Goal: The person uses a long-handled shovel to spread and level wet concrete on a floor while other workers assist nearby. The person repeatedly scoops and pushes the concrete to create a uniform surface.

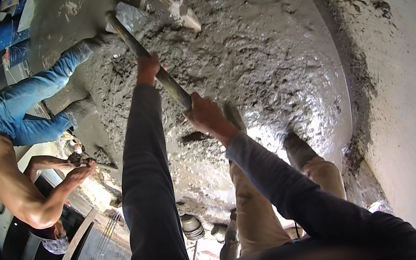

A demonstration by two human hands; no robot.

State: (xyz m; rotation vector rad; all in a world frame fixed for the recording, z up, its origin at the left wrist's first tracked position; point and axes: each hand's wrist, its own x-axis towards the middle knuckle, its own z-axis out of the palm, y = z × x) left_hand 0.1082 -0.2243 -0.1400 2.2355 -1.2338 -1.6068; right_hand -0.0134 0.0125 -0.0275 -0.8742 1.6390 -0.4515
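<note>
My right hand [205, 115] is nearest to me, its fingers wrapped tight around the lower part of the shovel handle [171, 84]. Higher on the same handle my left hand [147, 69] also grips it, fingers closed around the shaft. The long axis of the handle runs away from me toward upper left, and the metal blade [130, 15] at the far end lies in the wet grey concrete [262, 57]. My boot [297, 150] stands in this mix. At my left another person in blue jeans [26, 103] bends over, also standing in the concrete. On the right is a pale dry floor [408, 100].
</note>
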